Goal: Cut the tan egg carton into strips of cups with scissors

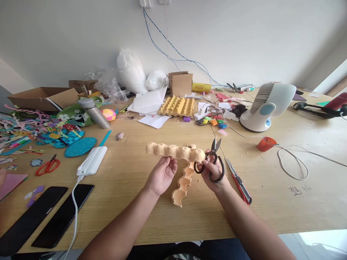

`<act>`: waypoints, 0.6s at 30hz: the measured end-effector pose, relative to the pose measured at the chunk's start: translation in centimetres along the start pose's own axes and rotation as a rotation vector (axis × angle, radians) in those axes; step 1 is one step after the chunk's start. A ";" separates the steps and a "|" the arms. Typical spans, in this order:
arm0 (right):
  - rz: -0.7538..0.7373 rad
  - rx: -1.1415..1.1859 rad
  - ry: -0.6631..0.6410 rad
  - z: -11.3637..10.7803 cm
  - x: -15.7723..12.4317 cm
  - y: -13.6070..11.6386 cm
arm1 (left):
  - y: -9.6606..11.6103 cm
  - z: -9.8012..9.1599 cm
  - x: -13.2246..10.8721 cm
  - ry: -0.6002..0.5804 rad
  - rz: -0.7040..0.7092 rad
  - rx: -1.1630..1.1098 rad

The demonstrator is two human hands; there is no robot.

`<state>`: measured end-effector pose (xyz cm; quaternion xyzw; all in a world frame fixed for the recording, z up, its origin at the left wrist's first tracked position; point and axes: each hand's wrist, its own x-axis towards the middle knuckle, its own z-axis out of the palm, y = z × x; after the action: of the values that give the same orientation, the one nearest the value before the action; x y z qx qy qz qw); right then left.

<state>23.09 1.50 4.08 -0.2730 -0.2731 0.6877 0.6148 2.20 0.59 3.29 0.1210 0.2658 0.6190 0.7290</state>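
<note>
A cut strip of egg carton, pale yellow with a row of rounded bumps, is held up bumps-outward above the table. My left hand pinches its lower edge near the middle. At its right end my right hand grips the strip and also carries black-handled scissors, blades pointing up and slightly apart. Beneath, a second egg carton strip lies on the wood, its hollow cups showing and its far part hidden behind the raised strip. To the right rests a red and black utility knife with its blade out.
A yellow egg tray sits at the back centre. Right are a white fan and an orange cup. On the left lie orange-handled scissors, a white power bank, black phones and a grey bottle.
</note>
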 end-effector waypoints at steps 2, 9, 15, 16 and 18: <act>-0.037 -0.010 0.014 0.1 0.0 0.4 | -0.6 0.0 -0.2 -0.041 -0.045 0.040; -0.125 -0.170 -0.066 -0.6 -0.2 1.7 | -1.4 -0.3 -0.8 -0.164 -0.088 0.130; -0.120 -0.333 -0.098 -1.1 -0.6 2.2 | -1.7 0.2 -0.9 -0.148 -0.031 0.219; -0.118 -0.352 -0.106 -1.0 -0.7 2.2 | -1.8 0.3 -0.9 -0.148 -0.003 0.239; -0.111 -0.396 -0.127 -0.7 -0.9 2.1 | -2.0 0.5 -1.1 -0.151 0.053 0.281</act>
<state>22.25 0.41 2.13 -0.3291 -0.4559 0.6015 0.5675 4.05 -0.78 2.96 0.2750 0.2908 0.5838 0.7064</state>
